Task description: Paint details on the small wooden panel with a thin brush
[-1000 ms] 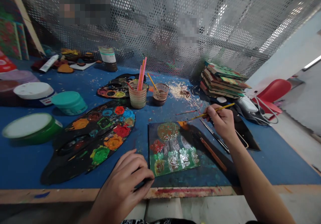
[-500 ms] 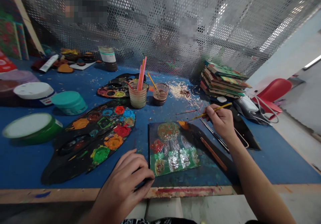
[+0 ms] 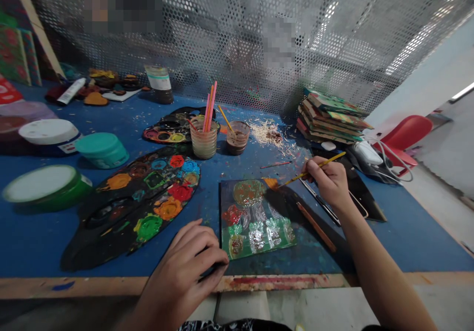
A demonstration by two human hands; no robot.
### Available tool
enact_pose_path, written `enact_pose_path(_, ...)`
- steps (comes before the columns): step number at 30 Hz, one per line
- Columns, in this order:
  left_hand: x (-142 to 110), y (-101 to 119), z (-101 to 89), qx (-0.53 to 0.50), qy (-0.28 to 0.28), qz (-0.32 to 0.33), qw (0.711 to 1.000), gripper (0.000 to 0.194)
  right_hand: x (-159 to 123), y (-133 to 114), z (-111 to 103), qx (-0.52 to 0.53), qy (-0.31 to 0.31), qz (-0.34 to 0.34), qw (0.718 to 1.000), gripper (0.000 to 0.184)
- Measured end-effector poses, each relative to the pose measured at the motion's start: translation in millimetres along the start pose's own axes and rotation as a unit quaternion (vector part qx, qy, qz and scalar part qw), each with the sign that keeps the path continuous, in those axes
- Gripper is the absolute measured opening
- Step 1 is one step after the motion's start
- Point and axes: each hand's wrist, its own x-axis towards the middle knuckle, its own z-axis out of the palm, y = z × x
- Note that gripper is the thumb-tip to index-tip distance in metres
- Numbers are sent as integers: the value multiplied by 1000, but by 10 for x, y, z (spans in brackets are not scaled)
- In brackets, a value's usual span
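My right hand [image 3: 328,180] pinches a thin yellow paintbrush [image 3: 314,167], its tip low over the orange patch at the upper right corner of a small painted panel [image 3: 259,217]. Glossy paint covers the panel: a round green-brown shape, a red blob and whitish shapes with green tops. At the panel's lower left edge rests my left hand [image 3: 190,264], fingers loosely bent and apart, with no object visible in it. Left of the panel lies a black palette [image 3: 126,237] with dabs of green, orange, red and blue paint.
Behind stand a brush cup [image 3: 204,143] and a cup of brown liquid [image 3: 237,141], near pencil shavings [image 3: 268,133]. Paint tubs [image 3: 101,150] crowd the left. A brown stick [image 3: 316,227], a craft knife [image 3: 320,202] and stacked panels [image 3: 329,116] lie right. Perforated metal [image 3: 229,39] rises behind.
The brush tip has come down slightly toward the orange corner, and my right hand has shifted a little to the right. My left hand stays in place.
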Motion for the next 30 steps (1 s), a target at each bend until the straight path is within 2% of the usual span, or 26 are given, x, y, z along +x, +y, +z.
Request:
enact_pose_path(11, -5, -9, -6, 1, -6, 11, 1000, 16, -5, -37, -4, -7, 7, -2, 1000, 45)
enact_pose_path(15, -2, -11, -8, 8, -4, 7, 1000, 16, -7, -22, -6, -16, -14, -13, 1000, 43)
enact_pose_path(18, 7, -14, -18, 22, -10, 19, 1000, 15, -5, -9, 6, -15, 11, -18, 1000, 43)
enact_pose_path(22, 18, -16, -32, 25, -10, 24, 999, 15, -3, 6, 38, -2, -30, -11, 999, 40)
enact_pose_path(26, 14, -15, -31, 27, -15, 25, 999, 15, -1, -3, 60, -6, 2, -13, 1000, 41)
enact_pose_path(30, 7, -2, -21, 18, -10, 13, 1000, 15, 1, -2, 77, 6, -25, -16, 1000, 38)
